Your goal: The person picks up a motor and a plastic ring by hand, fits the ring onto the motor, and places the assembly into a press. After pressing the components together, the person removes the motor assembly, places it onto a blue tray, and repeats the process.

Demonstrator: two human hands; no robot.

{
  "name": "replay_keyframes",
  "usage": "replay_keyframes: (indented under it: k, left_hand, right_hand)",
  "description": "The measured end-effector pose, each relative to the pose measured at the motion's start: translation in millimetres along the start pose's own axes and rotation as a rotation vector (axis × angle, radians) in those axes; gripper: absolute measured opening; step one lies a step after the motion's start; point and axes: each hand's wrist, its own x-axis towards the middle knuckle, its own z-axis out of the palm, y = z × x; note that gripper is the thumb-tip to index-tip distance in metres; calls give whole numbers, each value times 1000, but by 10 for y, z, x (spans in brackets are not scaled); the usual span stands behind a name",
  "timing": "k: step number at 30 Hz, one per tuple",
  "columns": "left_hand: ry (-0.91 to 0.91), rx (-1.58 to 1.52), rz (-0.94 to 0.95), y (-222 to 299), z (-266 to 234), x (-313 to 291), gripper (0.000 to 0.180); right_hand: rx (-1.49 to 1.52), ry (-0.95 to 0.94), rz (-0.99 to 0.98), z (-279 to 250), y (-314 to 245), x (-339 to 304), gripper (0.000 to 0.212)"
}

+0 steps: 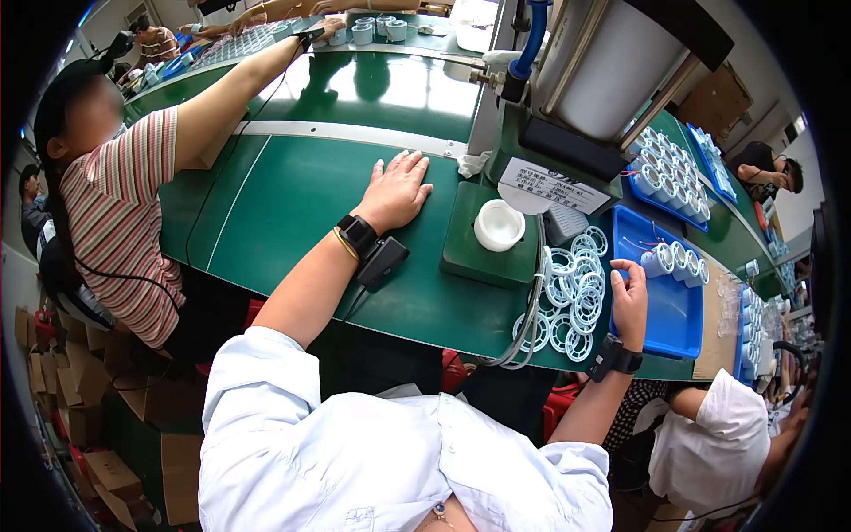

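My left hand (397, 190) lies flat, palm down, on the green conveyor table (292, 204), fingers spread and holding nothing. My right hand (628, 301) rests at the left edge of a blue tray (669, 310), fingers curled toward a white cylindrical part (654, 262) in a row of such parts; whether it grips one I cannot tell. A pile of white ring-shaped parts (572, 293) lies just left of that hand. A white cup-shaped fixture (499, 224) sits on a green base plate between my hands.
A press machine (612, 71) with a grey cylinder stands behind the fixture. More blue trays (674, 173) of white parts lie to the right. A person in a striped shirt (120, 213) reaches across the table on my left; another person (718, 443) sits at my right.
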Motion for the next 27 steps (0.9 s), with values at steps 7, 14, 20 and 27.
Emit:
replay_keyframes:
  k: [7,14,20,27]
  left_hand:
    - [-3,-10,3,-24,-17,-9,53]
    - [-6,-20,3,-44,2,-3,53]
    - [-53,-21,-45,1,-53,-18,54]
    - [-62,-25,-43,-13,-57,-8,54]
  right_hand:
    - [2,7,-14,14,-1,4,18]
    - [9,34,-42,28,20,10,16]
    - [9,32,-33,17,-24,4,16]
    - [32,34,-40,19,4,12,16]
